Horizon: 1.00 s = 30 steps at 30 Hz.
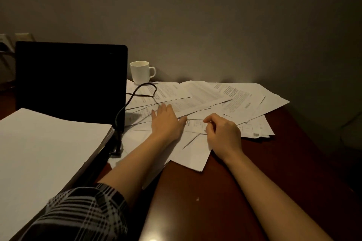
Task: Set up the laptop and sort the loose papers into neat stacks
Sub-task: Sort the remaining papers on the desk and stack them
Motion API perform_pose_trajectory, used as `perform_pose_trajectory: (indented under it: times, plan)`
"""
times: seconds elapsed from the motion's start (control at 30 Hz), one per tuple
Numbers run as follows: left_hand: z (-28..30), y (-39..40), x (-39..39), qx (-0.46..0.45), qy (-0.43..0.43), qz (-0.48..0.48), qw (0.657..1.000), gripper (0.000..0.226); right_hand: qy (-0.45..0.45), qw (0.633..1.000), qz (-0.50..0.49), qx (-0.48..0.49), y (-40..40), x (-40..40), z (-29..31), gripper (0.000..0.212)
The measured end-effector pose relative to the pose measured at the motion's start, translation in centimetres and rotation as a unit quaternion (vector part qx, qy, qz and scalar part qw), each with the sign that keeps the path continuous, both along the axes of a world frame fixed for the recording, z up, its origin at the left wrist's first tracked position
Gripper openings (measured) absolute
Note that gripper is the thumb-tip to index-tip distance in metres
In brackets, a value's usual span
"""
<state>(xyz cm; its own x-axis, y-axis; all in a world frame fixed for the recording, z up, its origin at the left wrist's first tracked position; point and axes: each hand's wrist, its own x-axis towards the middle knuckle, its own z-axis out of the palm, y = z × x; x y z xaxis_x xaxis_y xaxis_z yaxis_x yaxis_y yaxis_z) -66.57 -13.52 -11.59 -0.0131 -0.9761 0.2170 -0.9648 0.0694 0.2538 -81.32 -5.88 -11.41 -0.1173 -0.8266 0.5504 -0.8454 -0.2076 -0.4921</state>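
Observation:
Loose papers [231, 98] lie fanned across the dark wooden table [254, 162], overlapping one another. My left hand [166, 123] lies flat on them with straight fingers. My right hand [223, 135] is beside it, fingers curled, pinching a small printed sheet [195, 124]. A black laptop [70, 82] stands open at the left with a dark screen. A thick neat stack of white paper [45, 152] rests on its base, hiding the keyboard. A black cable [137, 100] loops over the papers and plugs into the laptop's right side.
A white mug [141, 72] stands behind the papers, close to the grey wall. Wall sockets [7, 43] show at the far left. Bare table lies in front of and to the right of the papers.

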Motion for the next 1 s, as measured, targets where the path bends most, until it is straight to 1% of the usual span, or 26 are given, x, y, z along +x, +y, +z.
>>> perform_pose_trajectory:
  times: [0.03,0.1,0.17,0.2,0.27,0.33,0.4,0.43,0.5,0.57,0.63,0.67,0.73,0.77,0.8,0.83,0.87,0.9,0.93,0.97,1.0]
  plan:
    - [0.1,-0.4,0.0,0.004,-0.014,0.001,1.0,0.062,-0.005,1.0,0.0,-0.003,-0.3,0.0,0.0,0.018]
    - [0.7,-1.0,-0.3,0.007,-0.094,-0.016,0.995,0.054,-0.018,1.0,-0.004,-0.009,-0.8,-0.1,0.0,0.017]
    - [1.7,-1.3,-0.4,0.0,-0.171,-0.059,0.983,0.047,-0.045,0.999,-0.003,-0.01,-1.0,-0.2,-0.2,0.017]
    - [2.2,-1.4,-0.4,-0.006,-0.193,-0.087,0.977,0.042,-0.06,0.998,0.0,-0.01,-1.1,-0.2,-0.2,0.017]
    - [2.6,-1.6,-0.4,-0.03,-0.211,-0.129,0.969,0.034,-0.095,0.995,0.003,-0.012,-1.3,-0.4,-0.4,0.018]
    - [2.5,-1.4,-0.4,-0.062,-0.211,-0.135,0.966,0.031,-0.126,0.992,0.006,-0.014,-1.3,-0.4,-0.4,0.019]
    - [1.7,-1.0,-0.3,-0.112,-0.18,-0.112,0.971,0.03,-0.161,0.987,0.011,-0.015,-1.4,-0.4,-0.4,0.02]
    - [1.2,-0.8,-0.1,-0.138,-0.149,-0.095,0.974,0.03,-0.183,0.983,0.011,-0.015,-1.5,-0.4,-0.3,0.02]
    - [0.4,-0.5,0.5,-0.172,-0.068,-0.069,0.98,0.029,-0.234,0.972,0.007,-0.01,-1.5,-0.5,-0.2,0.02]
    - [0.0,0.3,0.7,-0.226,0.026,-0.081,0.97,0.029,-0.299,0.954,0.004,0.002,-1.2,-0.5,0.3,0.018]
    - [0.4,1.7,0.4,-0.317,0.055,-0.143,0.936,0.035,-0.398,0.916,0.025,0.035,-0.8,-0.5,1.0,0.016]
    - [0.7,2.7,-0.1,-0.34,0.062,-0.19,0.919,0.037,-0.446,0.892,0.037,0.058,-0.7,-0.6,1.3,0.022]
    - [0.8,4.8,-1.8,-0.329,0.053,-0.29,0.897,0.034,-0.508,0.855,0.04,0.095,-0.8,-0.9,1.7,0.037]
    - [0.7,5.5,-2.5,-0.308,0.03,-0.323,0.894,0.032,-0.509,0.853,0.024,0.112,-0.9,-1.1,1.8,0.045]
    - [0.8,6.0,-3.0,-0.286,0.008,-0.343,0.895,0.029,-0.501,0.856,0.001,0.127,-1.0,-1.3,1.8,0.045]
    - [0.6,6.1,-3.2,-0.276,-0.005,-0.357,0.892,0.028,-0.486,0.862,-0.028,0.138,-1.1,-1.6,1.8,0.036]
    - [0.6,5.9,-3.0,-0.286,-0.002,-0.37,0.884,0.029,-0.464,0.871,-0.056,0.149,-1.2,-1.8,1.6,0.028]
    - [0.8,5.6,-2.7,-0.29,0.025,-0.381,0.878,0.034,-0.444,0.878,-0.081,0.158,-1.2,-2.0,1.5,0.029]
    - [1.2,5.4,-2.3,-0.284,0.063,-0.38,0.878,0.044,-0.437,0.88,-0.101,0.157,-1.2,-2.3,1.3,0.034]
    - [1.9,5.3,-2.0,-0.275,0.096,-0.354,0.888,0.055,-0.439,0.879,-0.117,0.145,-1.1,-2.4,1.2,0.037]
    - [2.4,5.1,-1.6,-0.258,0.111,-0.304,0.91,0.059,-0.44,0.879,-0.134,0.125,-1.0,-2.4,1.2,0.036]
